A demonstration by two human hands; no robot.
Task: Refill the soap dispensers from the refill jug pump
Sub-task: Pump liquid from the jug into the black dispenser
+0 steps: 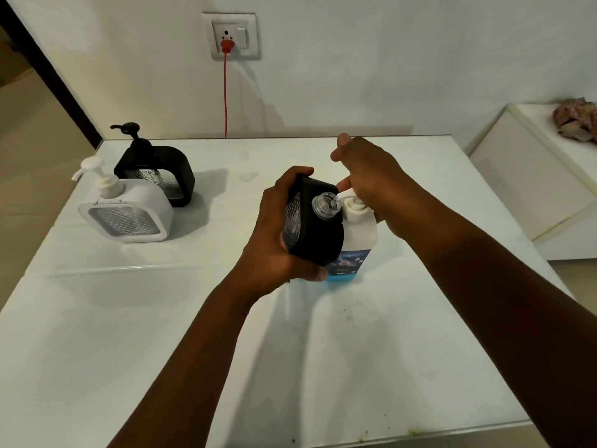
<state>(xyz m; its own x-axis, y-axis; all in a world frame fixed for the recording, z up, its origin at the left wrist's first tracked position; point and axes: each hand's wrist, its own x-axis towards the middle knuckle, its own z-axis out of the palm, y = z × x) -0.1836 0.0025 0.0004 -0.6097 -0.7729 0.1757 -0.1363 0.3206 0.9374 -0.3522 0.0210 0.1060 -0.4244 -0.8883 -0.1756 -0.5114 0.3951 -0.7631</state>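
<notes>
My left hand (277, 234) grips a black soap dispenser (318, 234) with its pump off, tilted, its clear threaded neck (326, 205) open at the top. That neck sits right at the spout of the white pump (350, 202) on the refill jug (358, 240), a white bottle with a blue label standing on the table. My right hand (368, 179) rests on top of the jug's pump head, fingers bent over it, thumb raised. A second black dispenser (155, 169) and a white one (126, 211), both with pumps on, stand at the table's left.
The white table (290, 350) runs to a wall at the back. A red cord (225, 92) hangs from a wall socket down behind the table. A white cabinet (533, 176) stands to the right with a crumpled cloth on top.
</notes>
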